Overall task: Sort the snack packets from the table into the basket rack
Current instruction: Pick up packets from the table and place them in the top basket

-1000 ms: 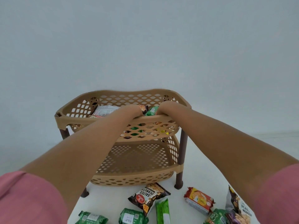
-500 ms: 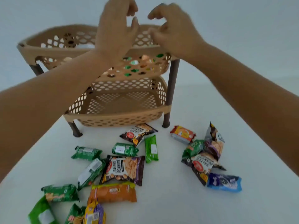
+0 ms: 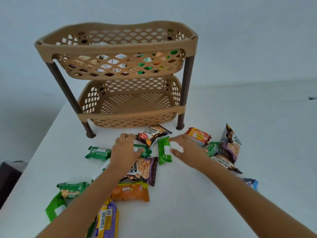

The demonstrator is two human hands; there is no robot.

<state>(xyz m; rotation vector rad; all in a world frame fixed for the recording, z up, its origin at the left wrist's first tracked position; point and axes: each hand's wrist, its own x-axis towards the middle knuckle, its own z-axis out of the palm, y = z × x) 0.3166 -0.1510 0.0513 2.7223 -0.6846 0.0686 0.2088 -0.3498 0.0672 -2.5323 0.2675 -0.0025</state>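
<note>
A tan two-tier basket rack (image 3: 120, 48) with brown legs stands at the back of the white table. Several packets show through its top tier's lattice; the bottom tier (image 3: 130, 115) holds nothing. Snack packets lie scattered in front. My left hand (image 3: 124, 151) hovers, fingers spread, over a small green packet (image 3: 143, 151) beside a salted-peanuts packet (image 3: 151, 134). My right hand (image 3: 185, 148) is open just right of an upright green packet (image 3: 163, 150), fingertips near its edge.
More packets lie around: a large peanuts bag (image 3: 145, 170), an orange Treat packet (image 3: 130, 192), a purple-yellow one (image 3: 107, 220), green ones (image 3: 98, 152) at left, an orange-red one (image 3: 198, 135) and peanut bags (image 3: 230, 146) at right. The table's left edge (image 3: 34, 152) drops off.
Both hands came out of the top tier and dropped to the packets on the table. The view tilted down, so more of the table shows.
</note>
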